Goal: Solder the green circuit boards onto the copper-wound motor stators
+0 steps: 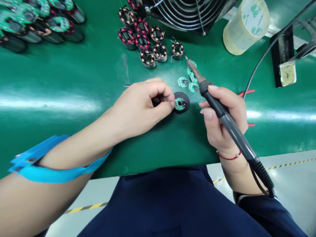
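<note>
Soldering iron [234, 131] is wrapped in your right grip [217, 135], so imo brace that wrist on the table [148, 151] and come in slow, keeping the tip clear of your left grip [140, 108]. Circuit board [179, 104] lies on the black disc [182, 94], just at your left fingertips [169, 106] and near the right grip, not touching it. Left grip's pinched closed, but I can't tell what's between the fingers.

Yellow-and-black tape [86, 207] crosses the pale floor [296, 184].
</note>
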Tool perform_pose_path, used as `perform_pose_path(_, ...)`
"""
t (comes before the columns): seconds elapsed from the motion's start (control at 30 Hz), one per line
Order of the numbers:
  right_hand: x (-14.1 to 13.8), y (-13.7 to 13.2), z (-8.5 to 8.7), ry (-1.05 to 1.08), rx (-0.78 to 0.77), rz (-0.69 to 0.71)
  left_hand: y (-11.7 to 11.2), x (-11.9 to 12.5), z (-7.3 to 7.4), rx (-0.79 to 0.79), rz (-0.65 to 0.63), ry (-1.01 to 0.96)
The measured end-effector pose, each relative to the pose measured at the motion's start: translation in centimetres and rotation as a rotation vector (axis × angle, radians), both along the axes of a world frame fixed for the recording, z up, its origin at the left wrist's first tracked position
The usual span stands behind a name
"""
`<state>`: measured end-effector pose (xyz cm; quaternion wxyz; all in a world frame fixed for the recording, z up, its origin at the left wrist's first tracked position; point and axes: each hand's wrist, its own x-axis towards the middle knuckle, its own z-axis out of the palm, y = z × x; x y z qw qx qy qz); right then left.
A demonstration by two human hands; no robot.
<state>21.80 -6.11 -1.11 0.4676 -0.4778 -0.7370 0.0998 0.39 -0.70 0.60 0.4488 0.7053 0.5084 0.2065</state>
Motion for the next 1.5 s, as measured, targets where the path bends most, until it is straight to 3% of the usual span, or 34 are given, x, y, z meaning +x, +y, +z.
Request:
perform_pose_path(0.3,0.2,0.8,-0.4,-0.001,0.116,0.047,0.0,0.0,-0.3,0.021,-0.007,-0.038)
perform_pose_path(0.43,0.1,0.7,-0.8,0.020,0.067,0.103,0.0,0.0,-0.1,0.029,-0.003,-0.009)
perform_pose_path(0.53,-0.3,0.4,-0.9,0.086,-0.077,0.162,-0.2,0.0,0.2,0.013,0.003,0.024)
perform_pose_path(0.63,-0.7,0.4,-0.9,-0.079,-0.172,0.154,-0.3,0.0,0.5,0.007,-0.005,0.044)
perform_pose_path(0.73,-1.0,0.7,-0.9,-0.211,-0.094,0.179,-0.3,0.0,0.6,0.026,0.000,0.040)
perform_pose_path(1.03,-1.3,0.5,-0.7,-0.408,-0.167,0.107,-0.4,0.2,0.8,0.038,-0.011,0.064)
perform_pose_path(1.37,-0.8,0.7,-1.4,-0.351,-0.227,0.143,-0.1,0.4,0.7,0.028,0.011,0.081)
perform_pose_path(1.5,-0.7,0.9,-0.8,-0.255,-0.105,0.153,0.0,0.1,0.8,-0.051,0.025,0.057)
